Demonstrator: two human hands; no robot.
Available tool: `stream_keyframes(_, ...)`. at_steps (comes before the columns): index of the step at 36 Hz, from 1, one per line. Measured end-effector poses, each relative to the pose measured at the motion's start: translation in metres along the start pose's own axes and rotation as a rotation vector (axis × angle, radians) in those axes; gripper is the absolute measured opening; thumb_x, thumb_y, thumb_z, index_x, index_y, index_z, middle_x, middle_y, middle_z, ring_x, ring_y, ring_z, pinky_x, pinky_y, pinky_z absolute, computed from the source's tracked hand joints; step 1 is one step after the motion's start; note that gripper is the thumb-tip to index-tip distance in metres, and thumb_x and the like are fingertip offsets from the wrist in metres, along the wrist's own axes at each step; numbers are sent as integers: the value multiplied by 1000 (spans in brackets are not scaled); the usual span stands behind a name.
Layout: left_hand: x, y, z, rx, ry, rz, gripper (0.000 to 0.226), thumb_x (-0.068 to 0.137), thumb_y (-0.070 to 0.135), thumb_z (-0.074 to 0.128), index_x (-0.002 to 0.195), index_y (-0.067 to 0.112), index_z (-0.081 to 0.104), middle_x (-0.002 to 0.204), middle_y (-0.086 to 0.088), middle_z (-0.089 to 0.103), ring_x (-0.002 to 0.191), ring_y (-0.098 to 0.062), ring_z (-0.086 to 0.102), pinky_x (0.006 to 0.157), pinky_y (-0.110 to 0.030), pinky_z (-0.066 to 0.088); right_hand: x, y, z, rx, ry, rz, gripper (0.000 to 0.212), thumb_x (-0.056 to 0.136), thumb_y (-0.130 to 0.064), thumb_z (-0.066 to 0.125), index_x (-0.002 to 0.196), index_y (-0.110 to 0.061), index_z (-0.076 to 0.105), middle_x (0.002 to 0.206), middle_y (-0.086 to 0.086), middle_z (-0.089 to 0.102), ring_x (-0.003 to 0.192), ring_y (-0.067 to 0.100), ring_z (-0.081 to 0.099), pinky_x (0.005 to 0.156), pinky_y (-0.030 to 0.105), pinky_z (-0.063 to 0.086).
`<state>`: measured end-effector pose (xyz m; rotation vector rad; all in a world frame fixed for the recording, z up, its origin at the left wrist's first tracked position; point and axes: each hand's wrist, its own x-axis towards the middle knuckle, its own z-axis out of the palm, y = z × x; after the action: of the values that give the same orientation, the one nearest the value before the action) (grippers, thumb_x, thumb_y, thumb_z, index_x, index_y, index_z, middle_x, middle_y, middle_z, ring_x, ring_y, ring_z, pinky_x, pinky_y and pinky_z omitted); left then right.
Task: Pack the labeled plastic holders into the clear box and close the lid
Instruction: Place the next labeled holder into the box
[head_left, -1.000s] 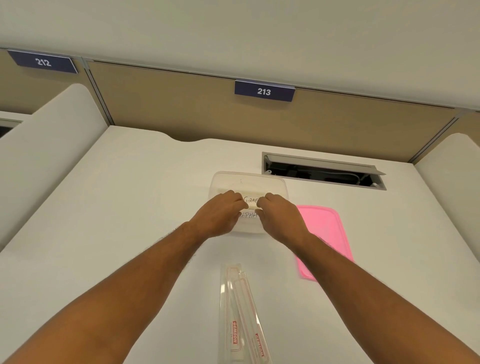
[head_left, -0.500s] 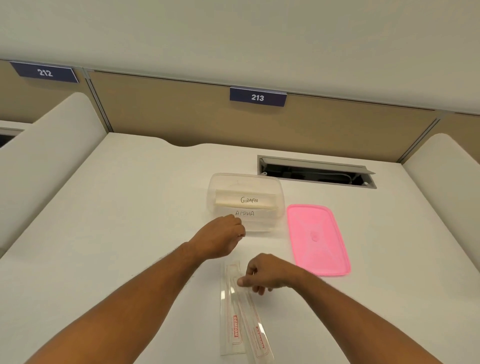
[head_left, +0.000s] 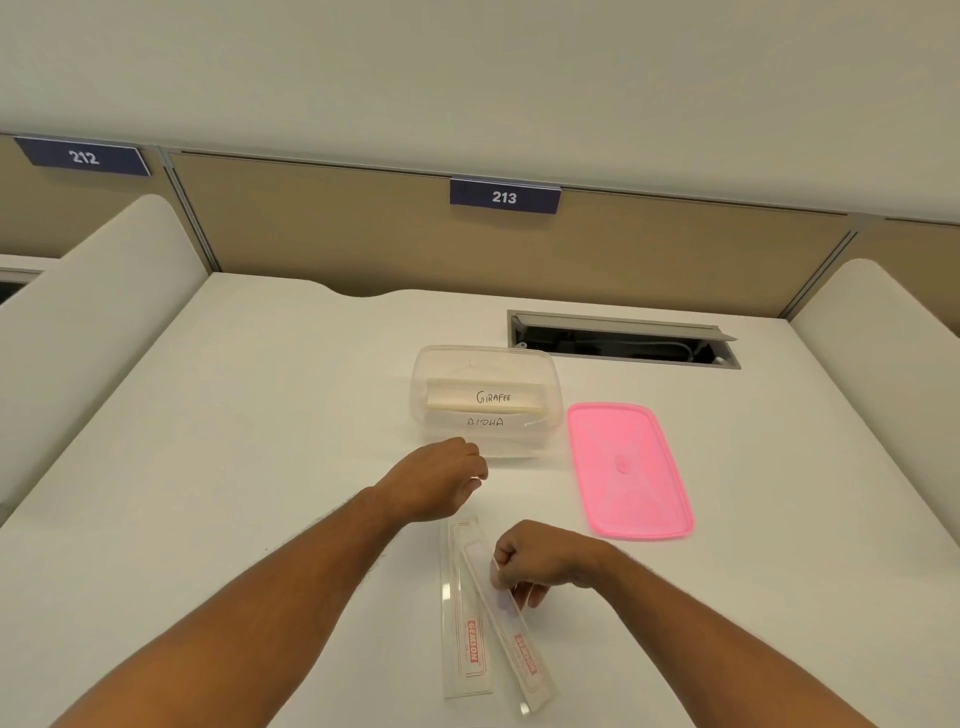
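**Ana:** Head view first, biggest thing down. What carries it all?

**Ben:** One wide white desk (head_left: 249, 426), with beige partition panels (head_left: 363, 228) along its far edge and a grey open cable hatch (head_left: 623, 340) set into the top near that edge, right of centre.

**Ana:** And the box?

**Ben:** The clear rounded plastic box (head_left: 488, 358) stands open at the middle of the desk, toward the far edge. Inside lie labeled holders; the upper cream one reads "GIRAFEE" (head_left: 493, 397), and the one nearer the front wall reads something like "ALPHA" (head_left: 485, 422).

**Ana:** Its lid?

**Ben:** The flat pink plastic lid (head_left: 631, 470) lies on the desk just beside the box's right side, not on it.

**Ana:** Anything unpacked?

**Ben:** Two long clear plastic holders with red labels, at the near edge. The left holder (head_left: 465, 639) lies flat; the right holder (head_left: 519, 644) slants across it, overlapping at their far ends.

**Ana:** Hands?

**Ben:** The left hand (head_left: 441, 480) hovers near the box's front wall, fingers loosely curled, holding nothing I can see. The right hand (head_left: 540, 561) has its thumb and fingertips pinching the slanted right holder near its middle.
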<state>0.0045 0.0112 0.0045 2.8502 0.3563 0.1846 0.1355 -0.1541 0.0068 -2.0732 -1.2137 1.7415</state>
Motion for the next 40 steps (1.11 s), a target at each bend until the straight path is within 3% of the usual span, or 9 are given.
stream_keyframes(4, -2, 2, -1, -11, -24, -9, 30, 95, 14, 52, 121, 23, 64, 118, 8, 65, 109, -10, 54, 83, -21, 44, -10, 1, -14, 70, 8, -29, 9, 86, -10, 60, 92, -7, 65, 93, 15, 75, 80, 21, 68, 76, 33, 56)
stream_keyframes(11, -3, 7, -1, -69, -108, 58, 70, 79, 0, 60, 142, 27, 45, 144, 9, 49, 129, -12, 44, 105, -25, 39, -18, 6, -43, 202, 109, -66, 21, 97, -14, 53, 108, -3, 68, 82, 6, 71, 72, 16, 63, 67, 26, 49)
stream_keyframes(18, 0, 12, 3, 28, -62, 192, 90, 71, 6, 75, 147, 29, 33, 152, 5, 38, 137, -18, 37, 110, -29, 33, -19, 8, -63, 351, 131, -67, 26, 102, -16, 48, 107, -6, 72, 78, 5, 66, 66, 14, 59, 67, 26, 49)
stream_keyframes(24, 3, 14, 2, 81, -58, 218, 91, 73, 32, 85, 146, 30, 31, 149, 5, 41, 134, -18, 40, 110, -32, 34, -17, 9, -73, 415, 91, -91, 30, 104, -16, 45, 109, -7, 73, 78, 3, 62, 65, 13, 54, 63, 26, 44)
stream_keyframes(29, 6, 16, -5, 60, -62, 203, 71, 81, 31, 79, 141, 26, 41, 140, 3, 53, 125, -18, 50, 104, -31, 41, -16, 6, -78, 402, 71, -100, 29, 104, -16, 46, 111, -6, 73, 76, 2, 62, 63, 13, 53, 62, 25, 44)
stream_keyframes(36, 11, 12, -18, 38, -78, 159, 64, 87, 33, 73, 143, 19, 43, 132, 0, 57, 116, -18, 52, 93, -31, 48, -17, -3, -87, 287, 227, -119, 22, 100, -18, 54, 104, -8, 74, 76, 4, 68, 61, 12, 58, 59, 23, 47)
stream_keyframes(40, 18, 10, -22, 21, -99, 106, 61, 89, 37, 70, 142, 21, 44, 132, 1, 58, 118, -17, 51, 94, -29, 47, -19, -10, -95, 172, 323, -113, 18, 99, -16, 55, 102, -5, 69, 75, 5, 72, 56, 10, 58, 59, 24, 48)
